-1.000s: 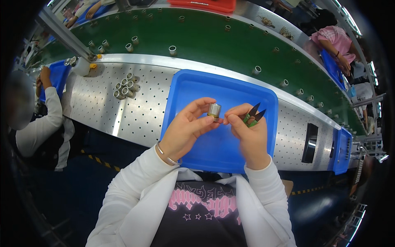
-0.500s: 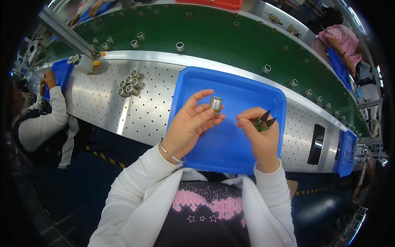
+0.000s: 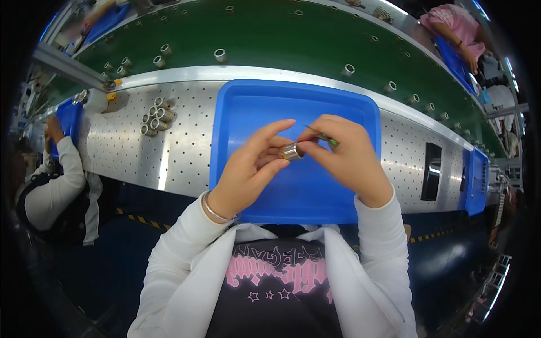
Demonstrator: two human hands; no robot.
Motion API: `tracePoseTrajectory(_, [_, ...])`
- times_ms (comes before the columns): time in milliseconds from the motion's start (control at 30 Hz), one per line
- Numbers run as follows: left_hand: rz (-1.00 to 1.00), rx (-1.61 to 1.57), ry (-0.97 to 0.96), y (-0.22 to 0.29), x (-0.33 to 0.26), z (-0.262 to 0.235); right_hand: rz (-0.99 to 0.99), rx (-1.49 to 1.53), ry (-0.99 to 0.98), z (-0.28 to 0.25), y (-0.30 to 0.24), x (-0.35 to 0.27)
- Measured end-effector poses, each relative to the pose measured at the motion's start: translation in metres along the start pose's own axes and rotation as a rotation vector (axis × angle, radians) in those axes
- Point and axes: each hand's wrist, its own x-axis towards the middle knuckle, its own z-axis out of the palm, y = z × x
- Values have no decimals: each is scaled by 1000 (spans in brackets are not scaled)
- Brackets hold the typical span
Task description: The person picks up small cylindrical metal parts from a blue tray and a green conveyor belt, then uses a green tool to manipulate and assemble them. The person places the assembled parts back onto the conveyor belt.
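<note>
Over a blue plastic tray [image 3: 270,203], my left hand [image 3: 239,174] grips a short shiny metal sleeve [image 3: 291,151] between thumb and fingers, tilted with one end toward the right. My right hand [image 3: 352,155] is closed, its thumb and forefinger pinched at the sleeve's right end. Tucked in that same hand is a pair of small green-handled snips [image 3: 327,139], mostly hidden by the fingers. Whether the right fingertips hold something tiny at the sleeve's end is hidden.
A cluster of metal sleeves [image 3: 156,116] stands on the perforated metal table [image 3: 189,124] at left. Beyond the tray, a green conveyor belt [image 3: 259,48] carries scattered sleeves. A black object [image 3: 431,172] lies at right. Co-workers sit at left [image 3: 53,180] and far right [image 3: 453,28].
My right hand has moved left and up to meet the sleeve. The sleeve has tipped from upright to lying sideways. The snips' blades have turned and are now mostly covered. The whole view has shifted slightly.
</note>
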Motion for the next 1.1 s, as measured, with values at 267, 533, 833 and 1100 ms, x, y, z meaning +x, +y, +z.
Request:
tracePoseTrajectory(267, [-237, -464, 128, 5, 4, -5, -10, 61, 207, 4, -9, -6])
tracePoseTrajectory(533, [-228, -511, 133, 6, 5, -3, -45, 77, 268, 9, -18, -6])
tracePoseTrajectory(833, [-163, -458, 142, 10, 2, -2, -177, 70, 282, 11, -26, -5])
tracePoseTrajectory(1100, [-46, -329, 120, -4, 1, 1, -258, 46, 285, 14, -33, -2])
